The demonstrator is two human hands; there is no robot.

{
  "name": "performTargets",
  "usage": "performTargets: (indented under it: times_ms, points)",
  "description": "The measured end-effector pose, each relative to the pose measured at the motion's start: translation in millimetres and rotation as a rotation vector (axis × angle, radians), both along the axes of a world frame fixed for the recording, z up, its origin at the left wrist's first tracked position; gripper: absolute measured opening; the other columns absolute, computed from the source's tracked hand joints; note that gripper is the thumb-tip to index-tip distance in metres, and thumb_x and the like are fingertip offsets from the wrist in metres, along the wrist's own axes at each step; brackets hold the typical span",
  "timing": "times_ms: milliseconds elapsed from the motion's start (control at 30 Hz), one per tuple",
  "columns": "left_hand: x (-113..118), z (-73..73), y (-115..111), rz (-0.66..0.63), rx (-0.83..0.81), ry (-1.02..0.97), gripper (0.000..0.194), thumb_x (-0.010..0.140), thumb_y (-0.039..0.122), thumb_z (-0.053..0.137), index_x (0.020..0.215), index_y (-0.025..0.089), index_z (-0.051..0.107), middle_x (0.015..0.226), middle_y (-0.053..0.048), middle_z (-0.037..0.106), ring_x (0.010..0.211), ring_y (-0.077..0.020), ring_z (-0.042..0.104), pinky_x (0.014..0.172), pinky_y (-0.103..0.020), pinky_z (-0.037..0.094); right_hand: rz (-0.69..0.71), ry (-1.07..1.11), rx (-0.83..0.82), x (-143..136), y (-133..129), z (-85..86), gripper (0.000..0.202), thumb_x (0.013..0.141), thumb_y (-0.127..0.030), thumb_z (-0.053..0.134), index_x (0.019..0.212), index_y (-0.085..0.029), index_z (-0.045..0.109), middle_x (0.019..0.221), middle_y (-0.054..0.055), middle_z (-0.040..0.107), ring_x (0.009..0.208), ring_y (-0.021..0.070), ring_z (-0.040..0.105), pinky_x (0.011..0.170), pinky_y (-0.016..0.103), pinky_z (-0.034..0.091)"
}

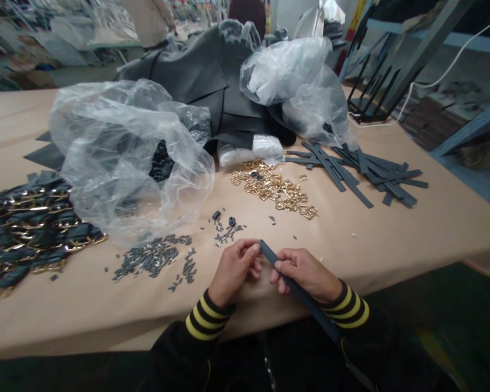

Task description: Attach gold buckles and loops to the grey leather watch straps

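Observation:
A long dark grey strap (pixel 308 299) slants from between my hands down toward my lap at the lower right. My right hand (pixel 306 272) is closed round it a little below its upper end, with the thumb on top. At that upper end, my left hand (pixel 233 268) has its thumb and forefinger pinched at the tip. Beyond my hands lies a pile of gold rectangular buckles (pixel 275 188). Small dark metal-looking pieces (pixel 151 256) are heaped left of my left hand, and a few more (pixel 226 233) lie scattered just past it.
More loose straps (pixel 363 169) are piled at the right. Dark straps with gold buckles (pixel 36 228) are heaped at the far left. Clear plastic bags (pixel 139 158) and dark sheet material (pixel 191 71) rise at the back. A black router (pixel 367 109) stands at the back right edge.

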State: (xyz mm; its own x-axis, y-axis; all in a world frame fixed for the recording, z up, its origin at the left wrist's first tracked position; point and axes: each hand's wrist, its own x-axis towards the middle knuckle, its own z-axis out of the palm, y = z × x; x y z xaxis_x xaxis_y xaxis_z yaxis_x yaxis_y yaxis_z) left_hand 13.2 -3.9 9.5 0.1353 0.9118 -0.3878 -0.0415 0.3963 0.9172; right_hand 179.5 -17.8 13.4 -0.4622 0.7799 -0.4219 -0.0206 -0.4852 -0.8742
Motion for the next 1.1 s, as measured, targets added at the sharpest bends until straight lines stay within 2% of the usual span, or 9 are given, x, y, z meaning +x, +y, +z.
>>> performTargets:
  times_ms: [133,433,700,833,900,1000,1100]
  points:
    - [1.9,-6.4,2.3,0.008,-0.035,-0.067,0.029,0.071,0.036,0.061,0.084,0.011,0.054,0.046,0.004,0.055,0.035,-0.0064,0.049,0.037,-0.016,0.041,0.045,0.013,-0.027,-1.9,1.1,-0.9,0.027,0.077,-0.038,0.054,0.080,-0.012,0.053,0.073,0.004,0.065,0.049,0.0077,0.059,0.048,0.019,0.047]
    - [2.3,-5.6,3.2,0.067,-0.070,-0.070,0.024,0.071,0.032,0.062,0.078,0.013,0.051,0.048,0.003,0.058,0.035,-0.0061,0.050,0.037,-0.015,0.042,0.060,0.063,-0.095,1.0,3.2,-0.1,0.025,0.078,-0.035,0.053,0.088,-0.012,0.055,0.079,0.005,0.065,0.056,0.0089,0.062,0.055,0.022,0.051]
    - [5.1,-2.4,-0.7,0.011,-0.041,-0.071,0.023,0.072,0.031,0.060,0.079,0.013,0.049,0.048,0.004,0.057,0.038,-0.0066,0.051,0.041,-0.016,0.043,0.018,0.041,0.017,-4.0,2.8,-5.1,0.023,0.077,-0.034,0.055,0.085,-0.013,0.050,0.072,0.003,0.064,0.049,0.0074,0.057,0.047,0.019,0.046]
    - [7.2,-4.3,-2.5,-0.017,0.005,-0.067,0.021,0.076,0.031,0.056,0.083,0.014,0.046,0.050,0.004,0.056,0.042,-0.0084,0.052,0.043,-0.019,0.043,-0.016,0.042,0.122,-8.9,1.6,-5.1,0.018,0.076,-0.031,0.056,0.081,-0.014,0.051,0.076,0.003,0.064,0.044,0.0045,0.050,0.037,0.014,0.035]
    - [7.9,-4.6,-3.5,-0.029,0.077,-0.006,0.018,0.076,0.029,0.055,0.083,0.014,0.048,0.058,0.002,0.057,0.047,-0.0093,0.054,0.047,-0.020,0.044,-0.026,0.060,0.137,-10.9,0.4,-4.2,0.017,0.077,-0.030,0.055,0.083,-0.014,0.051,0.077,0.003,0.064,0.043,0.0036,0.046,0.035,0.013,0.031]
    - [8.3,-3.1,-8.9,0.016,0.315,0.210,0.009,0.077,0.025,0.054,0.077,0.015,0.054,0.084,-0.006,0.061,0.074,-0.0149,0.060,0.062,-0.026,0.049,-0.051,0.056,0.129,-12.3,0.1,-3.0,0.017,0.077,-0.030,0.055,0.083,-0.014,0.051,0.076,0.003,0.064,0.042,0.0033,0.045,0.036,0.013,0.031]
    - [8.0,-2.8,-18.6,-0.028,0.532,0.391,0.013,0.082,0.021,0.047,0.085,0.018,0.059,0.098,-0.008,0.061,0.092,-0.0184,0.058,0.078,-0.031,0.048,-0.065,0.023,0.145,-11.9,1.9,-3.3,0.018,0.078,-0.031,0.054,0.082,-0.014,0.051,0.064,-0.001,0.060,0.040,0.0036,0.043,0.036,0.014,0.030]
